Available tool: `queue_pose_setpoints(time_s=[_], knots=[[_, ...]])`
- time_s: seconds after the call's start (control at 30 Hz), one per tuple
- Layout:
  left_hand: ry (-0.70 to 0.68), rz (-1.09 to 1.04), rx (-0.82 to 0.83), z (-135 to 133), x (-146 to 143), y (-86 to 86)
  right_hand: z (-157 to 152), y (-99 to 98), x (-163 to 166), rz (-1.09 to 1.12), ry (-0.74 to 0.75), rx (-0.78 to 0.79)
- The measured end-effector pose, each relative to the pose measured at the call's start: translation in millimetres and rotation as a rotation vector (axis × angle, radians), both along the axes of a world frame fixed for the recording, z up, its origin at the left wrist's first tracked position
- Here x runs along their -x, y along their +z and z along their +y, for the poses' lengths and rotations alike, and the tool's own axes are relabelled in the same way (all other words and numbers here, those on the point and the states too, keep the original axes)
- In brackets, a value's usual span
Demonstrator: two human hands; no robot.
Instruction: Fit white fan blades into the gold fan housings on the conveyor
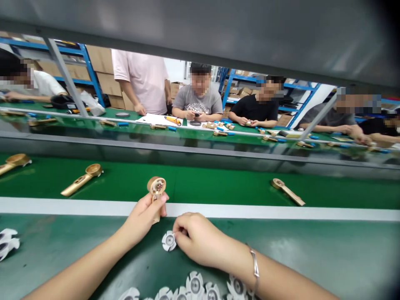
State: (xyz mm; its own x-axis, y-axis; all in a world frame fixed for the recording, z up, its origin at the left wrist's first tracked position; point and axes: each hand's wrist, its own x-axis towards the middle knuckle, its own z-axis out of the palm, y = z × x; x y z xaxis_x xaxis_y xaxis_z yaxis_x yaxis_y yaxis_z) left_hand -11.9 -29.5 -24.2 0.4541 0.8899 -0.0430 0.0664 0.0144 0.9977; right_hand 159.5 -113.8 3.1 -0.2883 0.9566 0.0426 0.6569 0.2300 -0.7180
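Note:
My left hand (pixel 144 215) is closed around the handle of a gold hand-fan body (pixel 156 187), holding it upright with its round head facing me above the white strip. My right hand (pixel 195 238) pinches a small white fan blade (pixel 169 241) just above the green bench, its fingers curled on the blade's right edge. The two hands are close together, the blade a little below and to the right of the fan body.
Several loose white fan blades (pixel 194 287) lie near the front edge, more at the far left (pixel 6 243). Gold fan bodies (pixel 81 179) (pixel 287 191) (pixel 14 161) lie on the green conveyor belt (pixel 218 187). Several seated people work across the line; one stands.

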Motion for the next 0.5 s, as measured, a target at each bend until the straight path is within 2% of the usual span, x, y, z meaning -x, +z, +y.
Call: queue_pose_setpoints(time_s=[0.17, 0.33, 0.5], knots=[[-0.063, 0.068, -0.093, -7, 1, 1.2, -1, 11.8, -10, 0.328, -0.060, 0.217], [-0.089, 0.271, -0.278, -20, 1, 11.6, -2, 28.2, -14, 0.577, -0.171, 0.101], [-0.120, 0.416, -0.455, -30, -1, 21.9, -5, 36.7, -14, 0.660, -0.211, 0.056]])
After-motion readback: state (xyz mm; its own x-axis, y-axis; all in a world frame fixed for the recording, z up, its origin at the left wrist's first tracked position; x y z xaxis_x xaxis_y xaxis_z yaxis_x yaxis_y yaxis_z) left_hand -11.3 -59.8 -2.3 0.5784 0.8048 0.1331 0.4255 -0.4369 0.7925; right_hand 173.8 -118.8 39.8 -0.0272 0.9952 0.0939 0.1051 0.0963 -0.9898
